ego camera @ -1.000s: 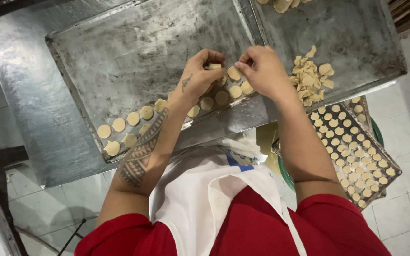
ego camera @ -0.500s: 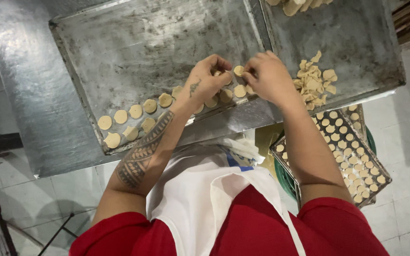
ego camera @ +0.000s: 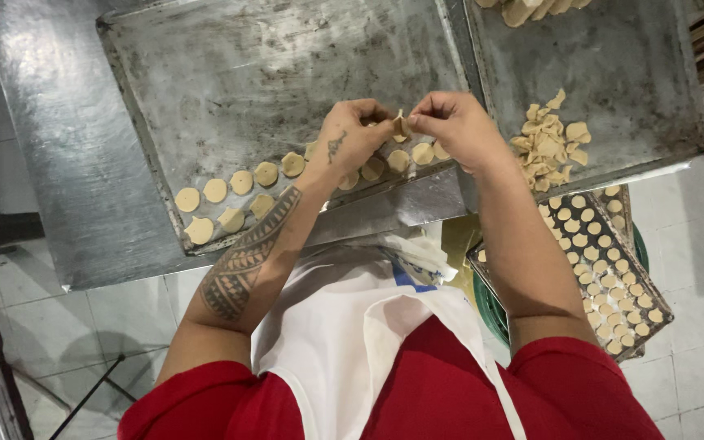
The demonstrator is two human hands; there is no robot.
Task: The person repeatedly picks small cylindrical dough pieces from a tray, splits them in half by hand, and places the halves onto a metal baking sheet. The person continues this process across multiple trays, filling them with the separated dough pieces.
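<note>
While both hands met over the baking tray point(ego camera: 230, 73), the left hand point(ego camera: 352, 138) and right hand point(ego camera: 454, 126) pinched one small dough piece point(ego camera: 401, 125), apparently folded, grip closed.

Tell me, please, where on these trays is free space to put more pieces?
The big tray is bare beyond the dough rounds lining its near edge. The right tray is bare around its pile of scraps. Crowded: the near edge beneath both hands, and the lower tray, full of rounds.
</note>
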